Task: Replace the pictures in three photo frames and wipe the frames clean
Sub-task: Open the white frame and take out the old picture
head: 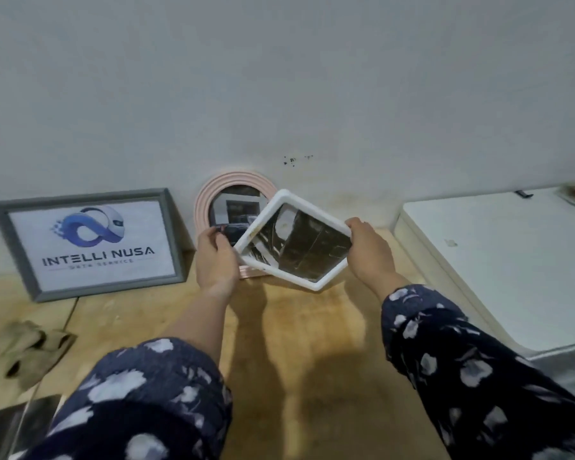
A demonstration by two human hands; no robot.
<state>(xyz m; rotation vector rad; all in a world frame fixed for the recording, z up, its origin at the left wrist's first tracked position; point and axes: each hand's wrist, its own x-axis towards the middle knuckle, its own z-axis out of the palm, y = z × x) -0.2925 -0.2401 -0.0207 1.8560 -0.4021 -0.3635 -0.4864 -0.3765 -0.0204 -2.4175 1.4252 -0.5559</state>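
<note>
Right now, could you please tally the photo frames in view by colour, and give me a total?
Grey rectangular frame with the logo print, leaning on the wall: 1
Pink round ribbed frame, against the wall: 1
White square plastic frame, held tilted by the left hand and right hand: 1
Total: 3

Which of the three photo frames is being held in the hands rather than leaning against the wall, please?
The white hexagonal frame, gripped by the left hand and right hand. The grey rectangular frame and pink round frame lean against the wall.
</note>
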